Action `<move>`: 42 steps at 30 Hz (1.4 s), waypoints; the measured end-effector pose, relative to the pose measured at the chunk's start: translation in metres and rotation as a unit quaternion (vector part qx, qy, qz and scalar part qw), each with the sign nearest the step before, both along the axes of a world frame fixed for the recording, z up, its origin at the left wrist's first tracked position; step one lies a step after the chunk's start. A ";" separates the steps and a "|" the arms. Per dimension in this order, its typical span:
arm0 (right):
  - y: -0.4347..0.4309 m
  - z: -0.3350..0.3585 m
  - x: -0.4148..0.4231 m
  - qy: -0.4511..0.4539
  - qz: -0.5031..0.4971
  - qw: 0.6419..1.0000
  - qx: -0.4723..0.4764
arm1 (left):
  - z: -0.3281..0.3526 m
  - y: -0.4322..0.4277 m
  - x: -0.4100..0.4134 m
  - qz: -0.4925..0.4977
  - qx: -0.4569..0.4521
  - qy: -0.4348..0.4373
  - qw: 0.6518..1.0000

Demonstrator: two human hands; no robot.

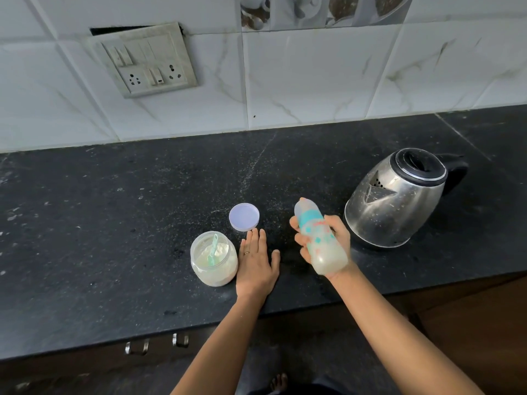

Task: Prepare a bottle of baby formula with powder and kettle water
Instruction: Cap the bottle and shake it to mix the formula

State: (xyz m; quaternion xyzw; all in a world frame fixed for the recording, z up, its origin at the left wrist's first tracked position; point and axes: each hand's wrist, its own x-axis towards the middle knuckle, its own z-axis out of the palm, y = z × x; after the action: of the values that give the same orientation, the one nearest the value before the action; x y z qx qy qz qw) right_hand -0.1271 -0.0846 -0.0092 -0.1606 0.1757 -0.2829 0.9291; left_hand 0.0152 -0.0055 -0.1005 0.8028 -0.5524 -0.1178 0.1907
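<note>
My right hand grips a capped baby bottle with a teal collar, tilted above the black counter; milky liquid sits in its lower end. My left hand rests flat on the counter, fingers straight. Just left of it stands an open clear jar of formula powder with a green scoop inside. The jar's round lid lies on the counter beyond my left fingertips. A steel kettle with a black lid and handle stands to the right of the bottle.
A tiled wall with a switch and socket panel rises behind the counter. The counter's front edge runs below my forearms, with drawer handles under it. A bare foot shows on the floor.
</note>
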 end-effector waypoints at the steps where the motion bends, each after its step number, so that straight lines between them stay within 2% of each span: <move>1: -0.001 -0.001 0.000 -0.007 -0.034 0.999 0.035 | 0.000 0.000 0.000 -0.002 0.002 -0.002 1.000; 3: 0.000 -0.003 -0.002 -0.028 -0.068 0.994 0.086 | -0.001 0.001 0.000 -0.001 0.002 -0.006 1.000; 6: -0.001 0.004 -0.004 -0.006 -0.007 0.999 0.032 | -0.001 0.000 0.000 -0.003 0.000 -0.004 1.000; 10: -0.002 0.010 0.003 0.024 -0.153 0.988 -0.001 | -0.002 0.000 0.001 -0.003 -0.003 -0.003 1.000; 13: 0.001 0.008 -0.002 0.005 -0.073 0.997 0.020 | -0.002 0.000 0.001 -0.001 -0.001 -0.004 1.000; 15: 0.002 0.009 0.000 0.039 -0.038 0.998 -0.025 | -0.002 -0.001 0.001 -0.001 -0.002 -0.002 1.000; 19: 0.004 0.013 0.008 0.053 -0.134 0.990 -0.002 | -0.001 0.001 0.000 -0.001 -0.005 -0.001 1.000; 22: 0.006 0.013 0.002 0.035 -0.040 0.999 0.000 | -0.001 0.001 0.001 0.001 -0.002 -0.001 1.000; 24: 0.006 0.015 0.003 0.039 -0.029 0.999 -0.013 | -0.001 -0.001 0.001 -0.001 -0.003 -0.003 1.000; 27: 0.000 0.013 0.008 0.028 -0.145 0.989 0.017 | -0.001 -0.001 0.001 -0.001 -0.005 -0.002 1.000; 28: -0.001 0.011 0.007 0.035 -0.143 0.989 0.007 | -0.001 -0.001 0.001 -0.002 -0.005 -0.001 1.000; 32: -0.010 0.008 -0.010 0.055 0.013 0.994 -0.096 | -0.002 -0.001 0.001 -0.002 -0.002 -0.007 1.000; 33: -0.014 0.009 -0.011 0.044 0.008 0.993 -0.108 | -0.002 -0.001 0.001 -0.004 0.001 -0.010 1.000; 36: -0.020 0.010 -0.009 0.055 -0.075 0.994 -0.062 | -0.003 0.000 0.001 -0.002 0.001 -0.011 1.000; 40: -0.011 0.008 -0.015 0.063 0.010 0.995 -0.074 | -0.003 0.000 0.000 -0.003 0.000 -0.003 1.000; 42: -0.013 0.004 -0.010 0.056 -0.032 0.996 -0.061 | -0.002 -0.001 0.001 -0.004 -0.001 -0.004 1.000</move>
State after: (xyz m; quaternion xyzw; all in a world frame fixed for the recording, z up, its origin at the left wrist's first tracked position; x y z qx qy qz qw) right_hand -0.1372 -0.0972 -0.0049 -0.2266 0.2153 -0.3131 0.8968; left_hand 0.0161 -0.0065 -0.1026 0.8012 -0.5562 -0.1150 0.1887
